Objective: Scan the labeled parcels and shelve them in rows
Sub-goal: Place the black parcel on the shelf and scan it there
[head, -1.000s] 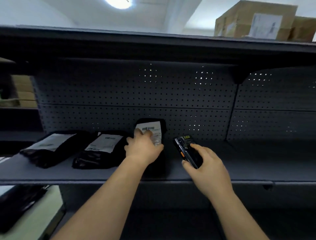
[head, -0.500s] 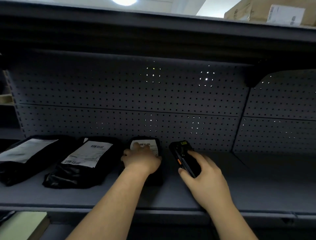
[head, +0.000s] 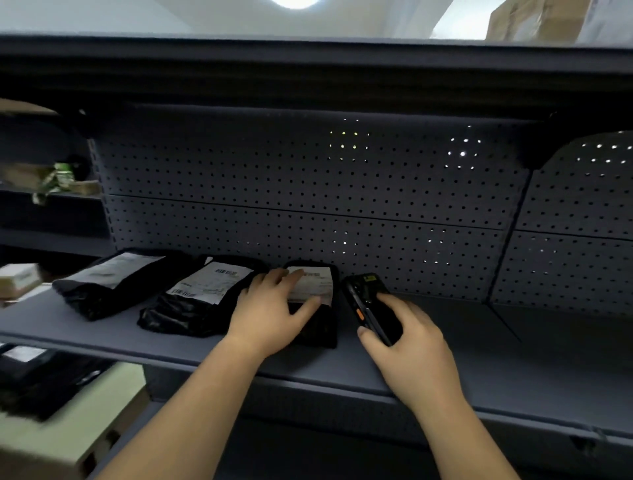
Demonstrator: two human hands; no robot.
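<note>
parcels in black plastic lie in a row on a dark grey metal shelf [head: 445,349], each with a white label facing up. the left parcel [head: 102,284] and the middle parcel [head: 198,301] lie tilted, close to each other, their label ends toward the back. the third parcel [head: 315,308] sits just right of the middle one, its far end against the perforated back panel [head: 308,171].

the left hand [head: 274,308] rests flat on the third parcel with fingers spread and loose, fingertips on the white label [head: 315,284], thumb stretched across its lower edge; it presses rather than grips. the right hand [head: 411,346] is curled around a black handheld scanner [head: 370,305], which has an orange side button and stands just right of the third parcel, its head near the back panel.

the shelf surface to the right of the scanner is bare grey metal, running on past a vertical seam in the panel. small points of light shine through some of the panel holes. an upper shelf [head: 308,61] overhangs and shades the bay; above it a ceiling lamp [head: 294,2] glows, and a cardboard box [head: 534,20] shows at the top right corner.

down at the left, more black bags [head: 37,380] lie on a pale surface [head: 68,431], blurred. further left, neighbouring shelves hold a small box [head: 17,281] and something green and white [head: 56,180] that is too blurred to name.
</note>
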